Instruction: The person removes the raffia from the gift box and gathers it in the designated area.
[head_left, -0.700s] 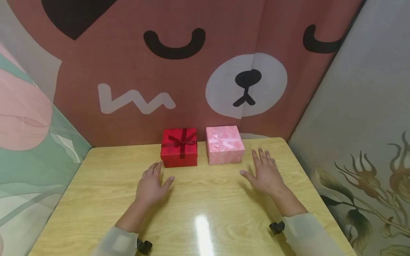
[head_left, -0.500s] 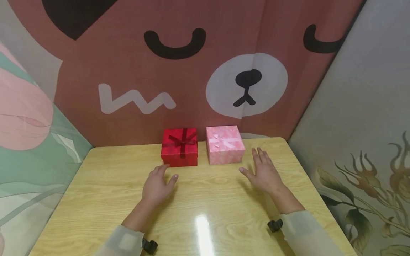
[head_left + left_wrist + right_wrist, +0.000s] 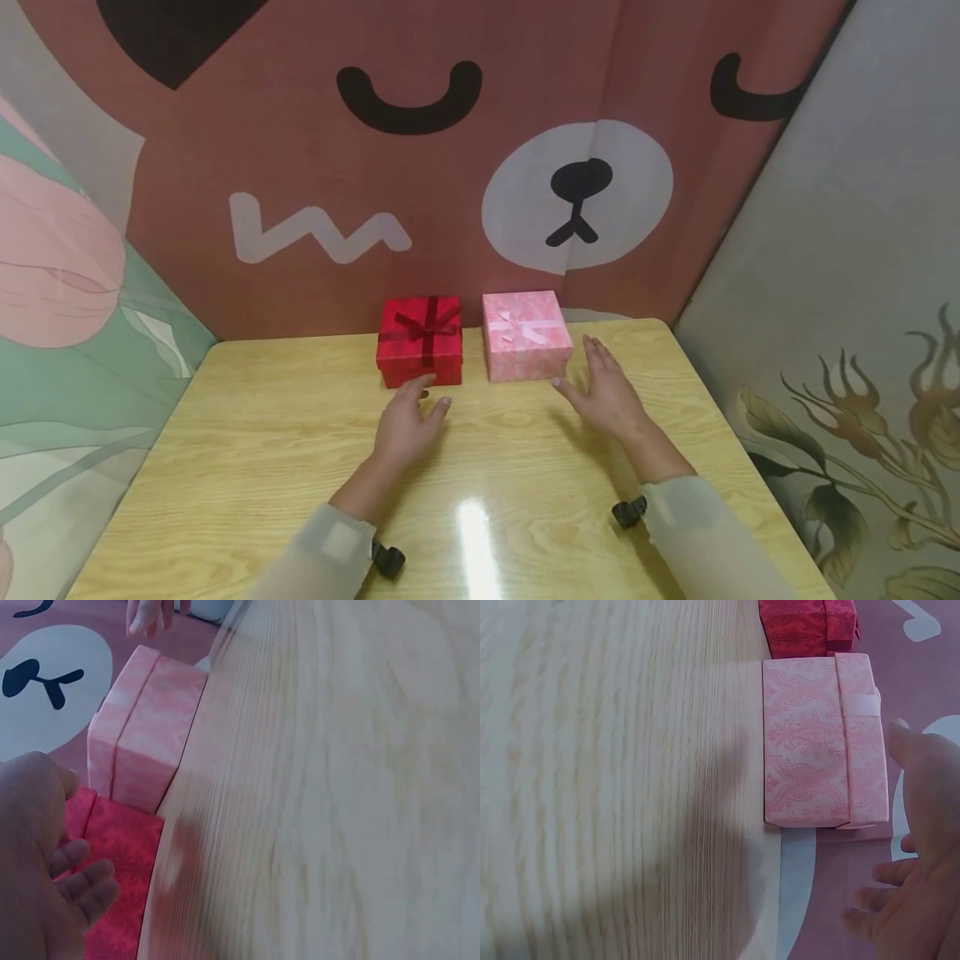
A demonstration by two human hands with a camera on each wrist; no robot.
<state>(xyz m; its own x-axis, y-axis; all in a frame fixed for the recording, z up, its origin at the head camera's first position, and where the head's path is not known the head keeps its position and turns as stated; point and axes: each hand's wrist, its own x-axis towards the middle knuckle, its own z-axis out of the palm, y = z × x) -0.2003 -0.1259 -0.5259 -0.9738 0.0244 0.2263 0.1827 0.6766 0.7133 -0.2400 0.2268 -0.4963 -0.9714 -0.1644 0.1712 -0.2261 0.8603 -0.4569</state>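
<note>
"Where do the boxes sit on your feed?"

"I see the red gift box and, just right of it, the pink gift box, both lidded, at the back edge of the wood-grain table. The head view shows me a narrow gap between them."

"And the left hand?"

"I've got the left hand at the front of the red gift box, fingers loosely bent, thumb spread well away, nothing in its grasp. Its fingertips overlap the box's lower front on my screen; I can't tell whether they touch."

"The right?"

"My right hand is just beside the pink gift box, on the side toward the table's back right corner. I read its fingers as extended and close together, thumb held apart, gripping nothing."

"What's behind?"

"A bear-face backdrop, past the table's back edge."
</note>
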